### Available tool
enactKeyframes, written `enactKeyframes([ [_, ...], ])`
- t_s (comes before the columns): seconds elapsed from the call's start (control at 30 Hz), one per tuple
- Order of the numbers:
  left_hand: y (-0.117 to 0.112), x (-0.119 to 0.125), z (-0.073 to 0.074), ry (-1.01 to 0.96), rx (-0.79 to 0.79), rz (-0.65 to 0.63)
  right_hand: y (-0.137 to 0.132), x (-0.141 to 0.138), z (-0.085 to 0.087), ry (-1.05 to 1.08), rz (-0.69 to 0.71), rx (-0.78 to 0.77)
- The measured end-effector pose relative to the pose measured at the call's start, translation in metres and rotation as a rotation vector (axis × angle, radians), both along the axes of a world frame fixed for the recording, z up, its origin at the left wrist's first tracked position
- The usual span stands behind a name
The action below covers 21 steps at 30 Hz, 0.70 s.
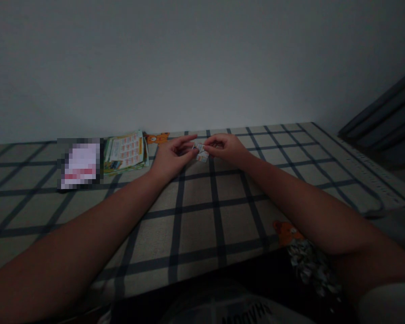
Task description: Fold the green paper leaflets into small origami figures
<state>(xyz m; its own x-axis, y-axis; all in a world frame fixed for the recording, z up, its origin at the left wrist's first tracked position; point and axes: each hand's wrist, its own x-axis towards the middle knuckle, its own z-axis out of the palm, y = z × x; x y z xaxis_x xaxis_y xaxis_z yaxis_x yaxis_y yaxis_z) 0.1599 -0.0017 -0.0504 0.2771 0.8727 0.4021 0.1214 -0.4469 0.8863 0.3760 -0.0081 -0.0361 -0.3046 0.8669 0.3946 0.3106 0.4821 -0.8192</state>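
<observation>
Head view: fingers (190,155) narrowly apart, paper (202,156) between.

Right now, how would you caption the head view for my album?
Left hand and right hand hold a small printed paper over a checked cloth.

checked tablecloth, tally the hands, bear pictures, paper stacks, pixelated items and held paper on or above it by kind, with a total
Hands: 2 (left hand, right hand)
Bear pictures: 2 (far one, near one)
Paper stack: 1
Pixelated item: 1
Total: 6
Held paper: pieces too small to count, so left out.
</observation>
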Motion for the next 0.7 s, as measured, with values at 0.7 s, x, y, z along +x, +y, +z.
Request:
enactKeyframes([
  [0.7,-0.0032,0.0009,0.0065,0.003,-0.225,-0.098,0.0025,-0.0011,0.0,0.138,-0.004,0.009],
])
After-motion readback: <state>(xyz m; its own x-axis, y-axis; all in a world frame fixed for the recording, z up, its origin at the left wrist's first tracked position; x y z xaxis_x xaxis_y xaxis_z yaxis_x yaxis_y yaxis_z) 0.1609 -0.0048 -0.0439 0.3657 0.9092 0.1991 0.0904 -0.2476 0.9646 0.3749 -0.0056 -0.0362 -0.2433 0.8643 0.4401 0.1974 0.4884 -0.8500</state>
